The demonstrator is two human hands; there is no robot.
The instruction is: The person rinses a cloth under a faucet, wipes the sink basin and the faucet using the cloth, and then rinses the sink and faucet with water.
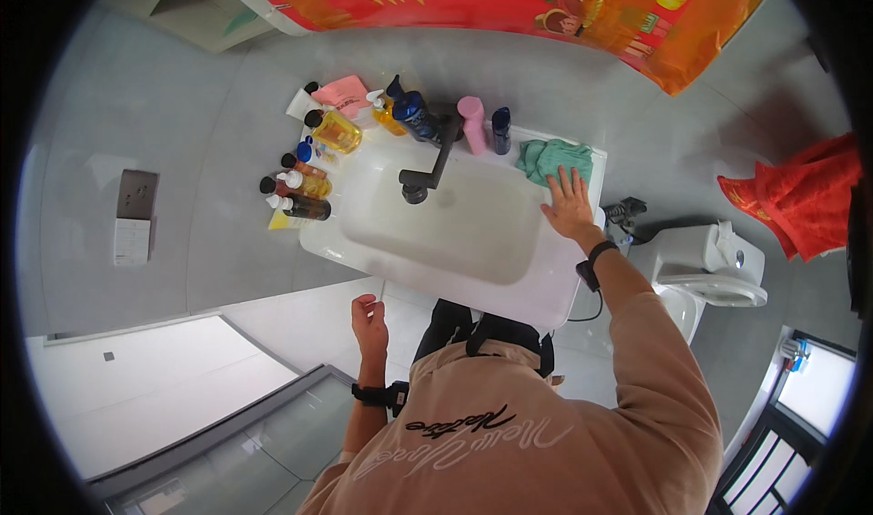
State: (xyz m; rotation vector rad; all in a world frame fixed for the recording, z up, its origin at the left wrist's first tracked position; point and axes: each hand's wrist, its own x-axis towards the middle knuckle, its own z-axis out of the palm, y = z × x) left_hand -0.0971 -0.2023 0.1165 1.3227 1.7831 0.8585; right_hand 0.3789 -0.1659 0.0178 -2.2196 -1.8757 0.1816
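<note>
My right hand (570,205) reaches over the back right corner of the white washbasin (436,228), its fingertips touching a crumpled green cloth (558,157). Its fingers are spread and do not close around the cloth. My left hand (369,313) hangs in front of the basin's near left edge, holding nothing visible, with its fingers loosely bent and apart. A black faucet (443,153) reaches over the bowl. Left of the cloth stand a dark blue bottle (501,131) and a pink bottle (472,124).
Several toiletry bottles, among them a yellow bottle (335,131) and a blue pump bottle (413,114), line the basin's left and back edges. A toilet (709,262) stands at the right, near a hanging red cloth (805,194). A glass-panelled frame (273,426) is at lower left.
</note>
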